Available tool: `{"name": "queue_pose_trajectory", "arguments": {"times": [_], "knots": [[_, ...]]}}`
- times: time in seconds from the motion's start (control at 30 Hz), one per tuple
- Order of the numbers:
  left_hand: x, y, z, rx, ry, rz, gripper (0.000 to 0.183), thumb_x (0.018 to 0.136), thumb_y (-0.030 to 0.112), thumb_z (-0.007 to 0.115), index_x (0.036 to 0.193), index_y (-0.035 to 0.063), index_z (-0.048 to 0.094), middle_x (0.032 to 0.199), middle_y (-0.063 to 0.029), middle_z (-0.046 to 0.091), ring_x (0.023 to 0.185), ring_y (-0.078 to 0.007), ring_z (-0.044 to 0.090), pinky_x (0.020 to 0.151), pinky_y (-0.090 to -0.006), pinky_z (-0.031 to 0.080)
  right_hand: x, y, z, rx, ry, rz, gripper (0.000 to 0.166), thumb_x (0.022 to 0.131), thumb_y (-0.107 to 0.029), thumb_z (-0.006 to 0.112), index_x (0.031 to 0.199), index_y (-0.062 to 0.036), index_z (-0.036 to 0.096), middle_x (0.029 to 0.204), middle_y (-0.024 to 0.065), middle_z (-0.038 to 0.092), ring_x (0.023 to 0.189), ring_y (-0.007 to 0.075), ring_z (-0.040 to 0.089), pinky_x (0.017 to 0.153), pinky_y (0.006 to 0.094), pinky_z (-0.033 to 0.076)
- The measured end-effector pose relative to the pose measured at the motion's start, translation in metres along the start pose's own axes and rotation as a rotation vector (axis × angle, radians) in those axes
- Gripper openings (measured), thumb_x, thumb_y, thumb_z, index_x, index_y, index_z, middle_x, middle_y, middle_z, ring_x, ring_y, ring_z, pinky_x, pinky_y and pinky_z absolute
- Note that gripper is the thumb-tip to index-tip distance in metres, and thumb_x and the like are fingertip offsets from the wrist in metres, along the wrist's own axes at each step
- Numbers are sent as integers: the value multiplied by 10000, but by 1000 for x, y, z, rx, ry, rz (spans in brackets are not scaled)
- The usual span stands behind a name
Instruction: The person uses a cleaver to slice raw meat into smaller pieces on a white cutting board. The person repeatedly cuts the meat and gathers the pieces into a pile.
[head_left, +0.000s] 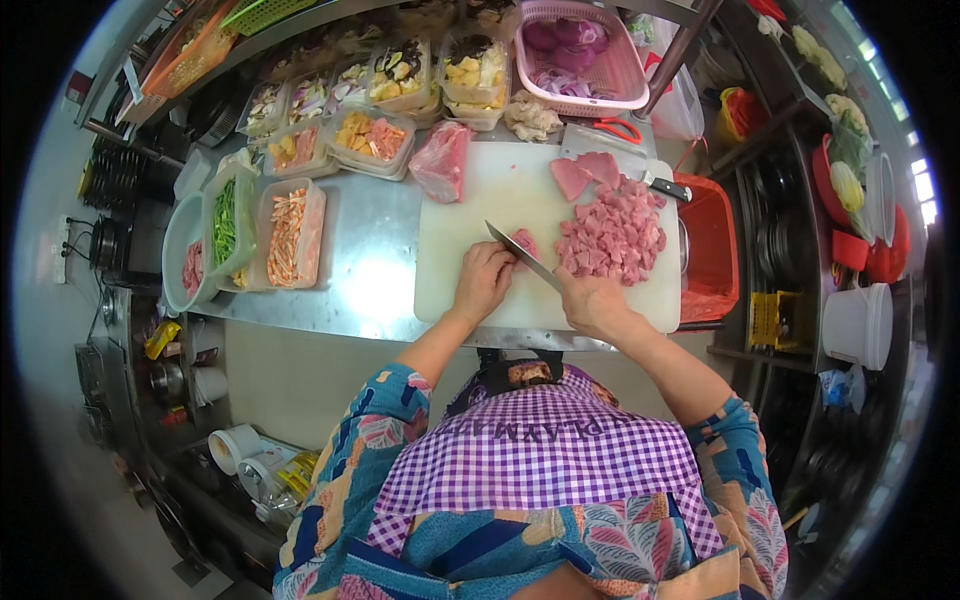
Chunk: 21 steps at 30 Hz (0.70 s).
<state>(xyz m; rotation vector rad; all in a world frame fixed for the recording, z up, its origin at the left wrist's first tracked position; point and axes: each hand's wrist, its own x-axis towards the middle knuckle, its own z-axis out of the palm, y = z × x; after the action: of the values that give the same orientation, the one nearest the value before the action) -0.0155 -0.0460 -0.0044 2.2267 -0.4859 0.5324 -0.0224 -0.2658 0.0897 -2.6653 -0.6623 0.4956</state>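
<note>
My right hand (594, 304) grips a kitchen knife (525, 256), its blade slanting up and left over the white cutting board (457, 300). With bent fingertips, my left hand (484, 277) touches the meat at the blade's left side. A small portion of raw meat (526, 244) lies by the blade, partly hidden. To the right of it is a pile of cut raw meat pieces (611, 232), with flat slices of meat (585, 174) above. A larger chunk of raw meat (441, 161) rests at the board's upper left corner.
A cleaver (607, 148) lies at the board's upper right, near red-handled scissors (619, 129). Behind stand a pink basket of onions (585, 105) and food containers (373, 142). Tubs of green vegetables (226, 217) and sticks (289, 240) are left. A red bin (709, 247) adjoins the table's right.
</note>
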Motion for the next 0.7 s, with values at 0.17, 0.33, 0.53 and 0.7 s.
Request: {"name": "queue_pose_trajectory", "arguments": {"times": [0.17, 0.33, 0.53, 0.7], "knots": [[3, 2, -2, -9, -12, 1, 210, 741, -31, 687, 935, 27, 634, 1041, -113, 617, 993, -338, 565, 864, -417, 465, 37, 0, 17, 55, 139, -50, 326, 893, -149, 522, 1196, -32, 493, 746, 246, 646, 684, 435, 646, 635, 551, 494], [-1, 7, -5, 2, 91, -118, 209, 742, -30, 691, 936, 23, 631, 1057, -123, 606, 1002, -337, 562, 866, -415, 474, 9, 7, -17, 53, 131, -95, 305, 876, -130, 510, 1167, -40, 506, 766, 249, 669, 695, 439, 662, 606, 550, 508], [0, 5, -7, -33, -26, -32, 205, 749, -44, 680, 936, 19, 626, 1049, -134, 594, 1010, -347, 555, 877, -427, 475, 22, -7, 18, 19, 5, 2, 382, 904, -164, 509, 1265, -43, 482, 781, 264, 652, 718, 444, 647, 653, 546, 497], [-1, 7, -13, -63, -8, -77, 194, 751, -46, 680, 927, 15, 624, 1045, -134, 603, 1011, -343, 563, 872, -413, 480, 42, 4, 11, 95, 219, -102, 391, 905, -163, 508, 1286, -80, 480, 736, 239, 654, 680, 439, 645, 660, 572, 487]]}}
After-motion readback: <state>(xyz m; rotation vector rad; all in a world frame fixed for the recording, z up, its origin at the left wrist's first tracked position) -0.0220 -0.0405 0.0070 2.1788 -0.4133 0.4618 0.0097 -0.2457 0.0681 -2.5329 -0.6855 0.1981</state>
